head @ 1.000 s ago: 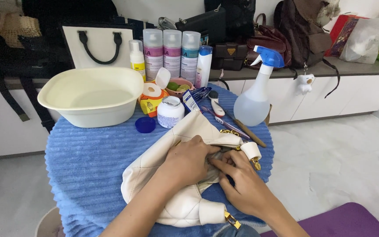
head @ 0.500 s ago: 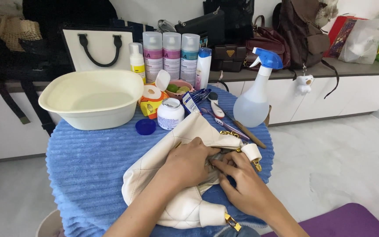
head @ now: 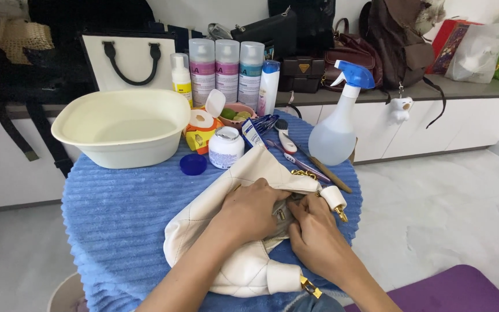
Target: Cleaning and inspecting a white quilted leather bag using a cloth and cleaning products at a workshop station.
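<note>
A cream quilted handbag point(head: 235, 254) with gold chain hardware lies on a round table covered in blue ribbed cloth point(head: 122, 219). My left hand point(head: 249, 211) rests on top of the bag and holds its upper flap by the opening. My right hand point(head: 313, 231) has its fingers tucked into the bag's opening, at the zipper edge. The two hands touch each other over the opening. What the fingers grip inside is hidden.
Behind the bag stand a cream basin point(head: 122, 127), a white jar point(head: 225, 147) with its blue lid point(head: 193, 164) beside it, three spray cans point(head: 226, 72), a spray bottle point(head: 337, 130), brushes point(head: 295, 153) and a tape roll. Several bags line the counter behind.
Both hands have stayed at the bag's opening; the fingers shifted only slightly. The bag and the table items have not moved.
</note>
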